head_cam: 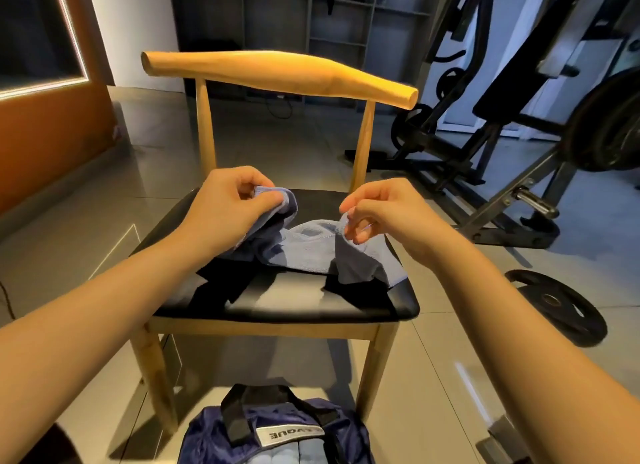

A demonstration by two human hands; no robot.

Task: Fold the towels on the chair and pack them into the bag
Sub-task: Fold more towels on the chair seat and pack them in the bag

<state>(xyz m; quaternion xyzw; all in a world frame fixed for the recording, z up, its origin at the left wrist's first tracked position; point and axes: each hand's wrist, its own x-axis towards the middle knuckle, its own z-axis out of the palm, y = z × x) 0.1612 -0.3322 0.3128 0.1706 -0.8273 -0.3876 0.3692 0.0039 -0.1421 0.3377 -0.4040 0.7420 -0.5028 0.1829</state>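
A light blue towel (308,247) lies crumpled on the black seat of a wooden chair (287,304). My left hand (230,209) pinches one corner of the towel and lifts it above the seat's left side. My right hand (379,210) pinches another corner at the right, also raised a little. The towel sags between both hands. On the floor in front of the chair sits a dark blue bag (277,432) with black handles; pale blue cloth shows in its opening at the frame's bottom edge.
The chair's curved wooden backrest (277,74) rises behind the seat. Gym equipment with weight plates (519,134) stands at the right, and a loose black weight plate (557,306) lies on the tiled floor near the chair's right side. An orange wall panel (45,124) is at the left.
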